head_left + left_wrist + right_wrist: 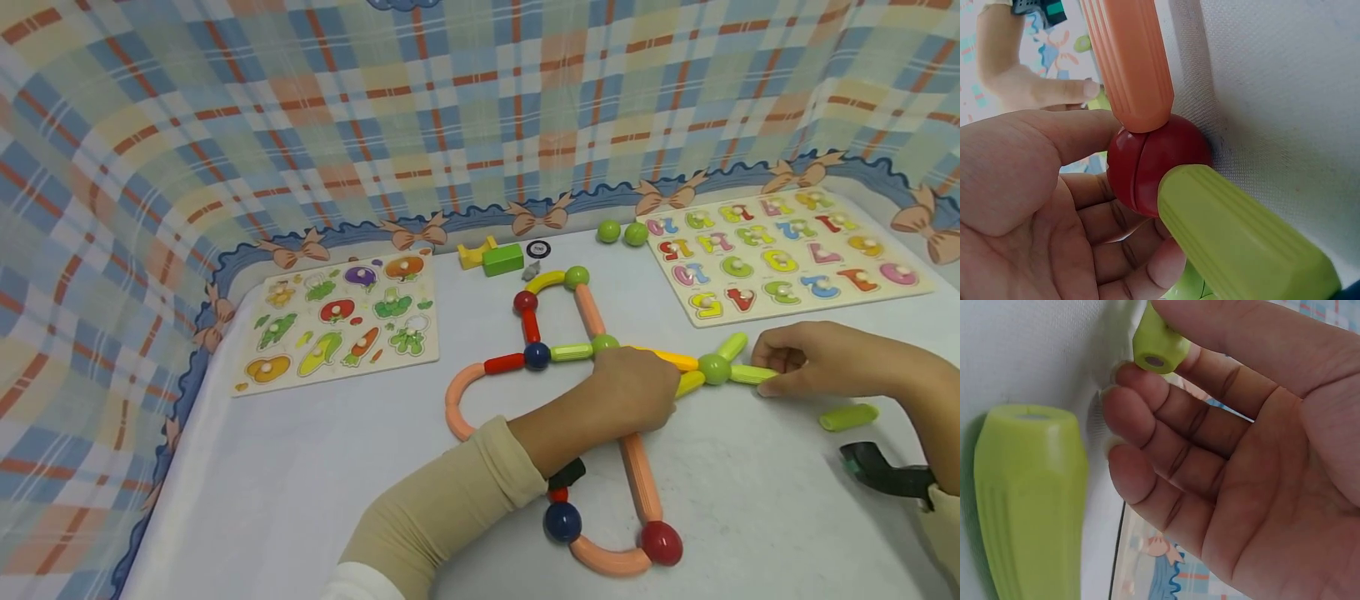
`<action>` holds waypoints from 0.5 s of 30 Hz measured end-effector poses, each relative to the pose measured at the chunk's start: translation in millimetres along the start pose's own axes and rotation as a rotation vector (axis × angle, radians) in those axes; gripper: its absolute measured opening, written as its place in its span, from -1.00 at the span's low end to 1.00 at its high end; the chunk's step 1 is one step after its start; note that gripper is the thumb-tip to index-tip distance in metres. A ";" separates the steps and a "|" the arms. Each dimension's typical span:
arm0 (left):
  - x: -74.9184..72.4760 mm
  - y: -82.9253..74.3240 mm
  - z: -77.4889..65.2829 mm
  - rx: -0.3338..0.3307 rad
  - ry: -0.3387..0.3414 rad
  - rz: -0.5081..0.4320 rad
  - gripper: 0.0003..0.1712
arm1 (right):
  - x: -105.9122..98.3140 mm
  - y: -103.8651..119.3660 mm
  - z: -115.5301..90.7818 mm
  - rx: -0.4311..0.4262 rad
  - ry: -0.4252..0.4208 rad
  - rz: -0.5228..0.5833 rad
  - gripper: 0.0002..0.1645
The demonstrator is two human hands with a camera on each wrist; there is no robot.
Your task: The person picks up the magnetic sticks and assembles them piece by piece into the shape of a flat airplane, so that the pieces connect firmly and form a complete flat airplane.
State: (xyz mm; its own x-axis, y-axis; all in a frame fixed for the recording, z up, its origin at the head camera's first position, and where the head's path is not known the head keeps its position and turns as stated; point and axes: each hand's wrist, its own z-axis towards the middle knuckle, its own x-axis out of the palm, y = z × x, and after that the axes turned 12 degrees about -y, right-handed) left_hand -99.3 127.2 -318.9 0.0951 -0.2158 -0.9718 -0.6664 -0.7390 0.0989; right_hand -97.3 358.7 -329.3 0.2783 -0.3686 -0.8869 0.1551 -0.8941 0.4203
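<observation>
A flat figure of magnetic rods and balls lies on the white table. My left hand (637, 387) grips a red ball (1160, 164) at its middle. That ball is hidden under the hand in the head view; a salmon rod (1132, 62) and a light green rod (1241, 231) meet it in the left wrist view. To the right, my right hand (821, 358) pinches the outer end of a short green rod (750, 374) between thumb and index finger. The rod's other end touches a green ball (715, 369), where two yellow rods and another green rod also join.
A loose green rod (848, 417) lies below the right hand. Behind stand a vegetable puzzle board (300, 379), a number puzzle board (810, 310), a green block (502, 259) and two green balls (608, 232). Plaid cloth (480, 108) rises at the back.
</observation>
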 end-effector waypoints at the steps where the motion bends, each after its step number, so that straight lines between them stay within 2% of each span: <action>1: 0.0 -0.1 0.0 0.000 -0.001 0.002 -0.70 | -0.6 -0.2 0.2 0.003 0.001 0.000 -0.67; 8: 0.3 -0.8 0.2 -0.014 0.012 0.006 -0.67 | -6.1 -4.6 2.8 0.006 -0.028 0.042 -0.65; 15: 0.3 -0.2 0.6 0.001 0.019 -0.006 -0.69 | -18.5 -5.9 18.7 0.069 -0.030 0.097 -0.62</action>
State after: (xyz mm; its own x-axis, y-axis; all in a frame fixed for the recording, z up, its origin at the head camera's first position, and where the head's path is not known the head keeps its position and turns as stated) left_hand -99.5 127.7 -319.3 0.1135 -0.2236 -0.9681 -0.6662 -0.7399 0.0928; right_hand -121.1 366.0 -318.9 0.2606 -0.4610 -0.8483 0.0632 -0.8686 0.4915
